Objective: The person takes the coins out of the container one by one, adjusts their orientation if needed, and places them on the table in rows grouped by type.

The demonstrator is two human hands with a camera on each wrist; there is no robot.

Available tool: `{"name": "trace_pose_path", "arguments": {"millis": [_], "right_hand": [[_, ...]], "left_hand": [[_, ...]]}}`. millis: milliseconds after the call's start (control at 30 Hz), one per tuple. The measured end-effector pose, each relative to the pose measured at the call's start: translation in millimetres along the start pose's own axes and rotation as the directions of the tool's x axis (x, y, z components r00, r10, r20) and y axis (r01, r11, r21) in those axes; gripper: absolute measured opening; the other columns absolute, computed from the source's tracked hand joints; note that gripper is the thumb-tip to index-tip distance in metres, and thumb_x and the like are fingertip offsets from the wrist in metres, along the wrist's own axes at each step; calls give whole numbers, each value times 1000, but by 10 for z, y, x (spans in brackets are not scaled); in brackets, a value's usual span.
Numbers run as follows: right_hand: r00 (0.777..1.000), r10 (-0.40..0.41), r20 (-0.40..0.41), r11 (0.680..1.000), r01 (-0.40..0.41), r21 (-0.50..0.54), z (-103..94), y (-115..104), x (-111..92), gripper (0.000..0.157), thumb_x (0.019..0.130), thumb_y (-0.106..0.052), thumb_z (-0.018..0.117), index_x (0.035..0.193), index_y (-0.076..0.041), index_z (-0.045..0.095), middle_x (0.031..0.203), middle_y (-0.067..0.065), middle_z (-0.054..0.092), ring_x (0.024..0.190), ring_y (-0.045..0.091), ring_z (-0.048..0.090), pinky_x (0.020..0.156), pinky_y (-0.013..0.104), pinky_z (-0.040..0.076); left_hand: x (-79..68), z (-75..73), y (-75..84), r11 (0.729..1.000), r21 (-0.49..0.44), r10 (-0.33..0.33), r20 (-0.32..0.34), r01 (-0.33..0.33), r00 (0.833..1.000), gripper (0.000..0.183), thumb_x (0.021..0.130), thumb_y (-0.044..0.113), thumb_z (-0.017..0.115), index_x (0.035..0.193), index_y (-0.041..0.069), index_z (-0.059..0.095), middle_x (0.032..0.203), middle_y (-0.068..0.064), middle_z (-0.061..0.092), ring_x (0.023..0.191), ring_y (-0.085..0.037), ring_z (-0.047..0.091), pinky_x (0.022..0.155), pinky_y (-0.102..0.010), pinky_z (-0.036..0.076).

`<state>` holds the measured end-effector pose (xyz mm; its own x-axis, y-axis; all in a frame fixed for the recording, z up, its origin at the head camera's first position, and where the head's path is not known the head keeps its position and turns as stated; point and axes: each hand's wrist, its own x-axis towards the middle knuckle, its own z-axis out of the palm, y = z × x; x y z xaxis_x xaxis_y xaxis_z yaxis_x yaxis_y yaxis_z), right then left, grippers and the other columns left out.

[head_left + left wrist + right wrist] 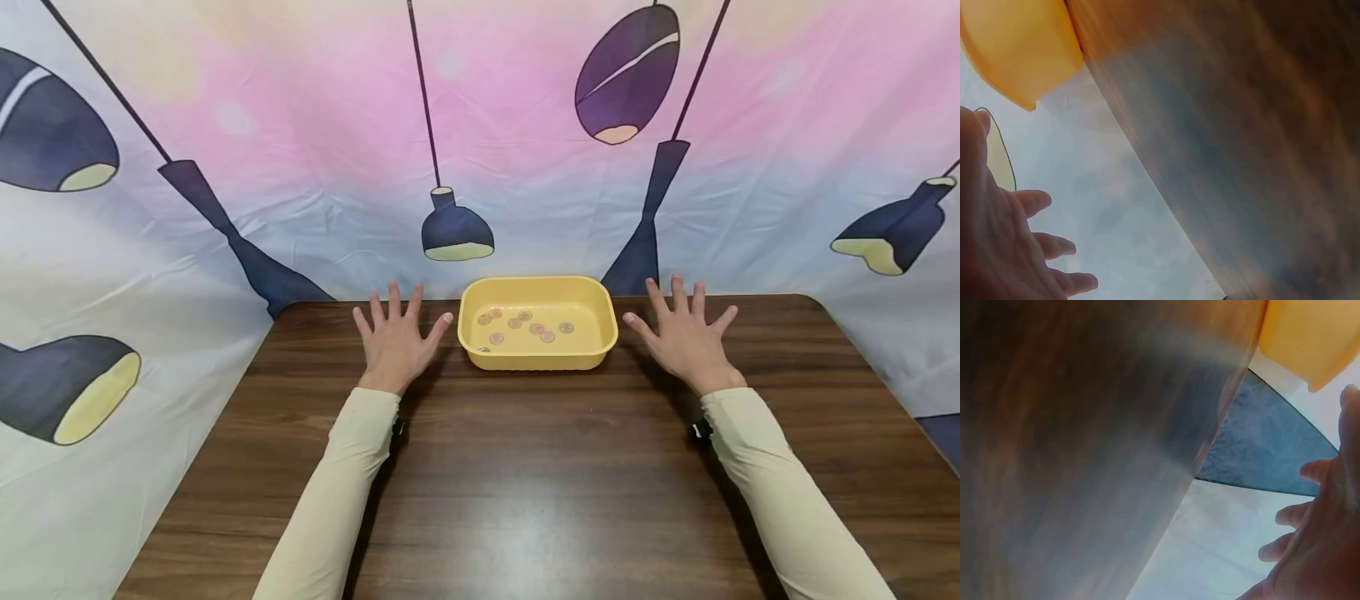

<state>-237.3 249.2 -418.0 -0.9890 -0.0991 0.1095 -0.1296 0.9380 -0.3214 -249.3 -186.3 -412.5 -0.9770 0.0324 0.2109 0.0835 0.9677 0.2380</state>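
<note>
A yellow plastic tub [536, 362] stands at the far edge of the table, with several copper-coloured coins [537, 328] scattered over its floor. To its left my left hand [396, 348] is spread palm down above the table, thumb pointing toward the tub's side. My right hand [684, 343] mirrors it on the other side, fingers fanned out and holding nothing. Both wrist views show the tub's outer wall [1022, 50] beyond the thumb, apart from the hand. In the right wrist view the right hand's fingers [1293, 514] are extended.
The dark wood-grain table [517, 467] has rounded far corners. Directly behind it hangs a pastel cloth backdrop [337, 108] printed with dark lamps. A dark band sits at each wrist, under the pale sleeves [330, 492].
</note>
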Motion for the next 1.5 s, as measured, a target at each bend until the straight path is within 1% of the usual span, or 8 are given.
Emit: {"name": "trace_pose_path", "arguments": {"millis": [400,533,700,800,900,1133,1333,1500], "right_hand": [[1000,-1,-21,999,1,34,-12,3,20,89,107,-72,31,170,-11,16,171,33,4,153,64,-6,104,92,-12],[1000,-12,16,990,10,138,-15,-31,37,86,109,-67,33,167,-5,22,167,36,16,152,62,14,113,87,10],[996,-29,90,938,-4,346,-52,-129,52,74,112,-53,42,156,7,40,154,35,43,141,52,43,115,68,37],[993,2,121,887,-58,458,-33,-181,40,66,113,-48,45,150,6,47,141,32,57,125,45,61,106,58,51],[989,36,141,802,-113,586,14,-235,28,61,113,-43,46,148,6,48,132,30,61,104,37,70,89,43,62],[981,127,147,590,-194,784,132,-367,56,48,114,-27,49,143,11,50,112,19,59,79,10,62,68,25,63],[968,199,153,503,-235,832,213,-397,69,43,111,-26,55,136,9,54,96,8,59,69,8,58,61,24,61],[964,184,194,440,-257,861,240,-409,70,39,111,-23,56,134,8,53,90,7,61,62,8,59,60,24,60]], "left_hand": [[64,18,52,999,-36,14,-1,-14,1000,85,104,73,38,169,19,26,173,-26,13,157,-56,9,125,-73,2],[49,22,74,982,-187,24,13,-21,1000,82,106,69,38,168,16,27,172,-28,14,156,-55,15,125,-73,11],[28,13,134,908,-417,0,54,22,999,80,108,65,36,166,11,31,169,-26,25,155,-48,26,123,-67,27],[23,35,176,867,-495,-22,68,53,997,75,110,61,39,162,7,38,157,-24,42,146,-42,42,117,-61,39],[14,67,219,833,-548,-37,87,79,996,68,111,55,43,157,5,44,142,-20,54,130,-35,55,109,-55,49],[-9,137,303,760,-640,-44,123,113,991,52,115,39,44,151,3,50,117,-16,64,87,-32,70,79,-43,61],[-35,174,350,665,-733,-36,164,146,986,35,114,14,46,145,2,55,99,-15,60,73,-24,66,70,-38,64],[-22,214,368,569,-804,-46,178,172,983,34,114,14,47,142,-1,56,102,-18,62,71,-17,64,70,-38,65]]}}
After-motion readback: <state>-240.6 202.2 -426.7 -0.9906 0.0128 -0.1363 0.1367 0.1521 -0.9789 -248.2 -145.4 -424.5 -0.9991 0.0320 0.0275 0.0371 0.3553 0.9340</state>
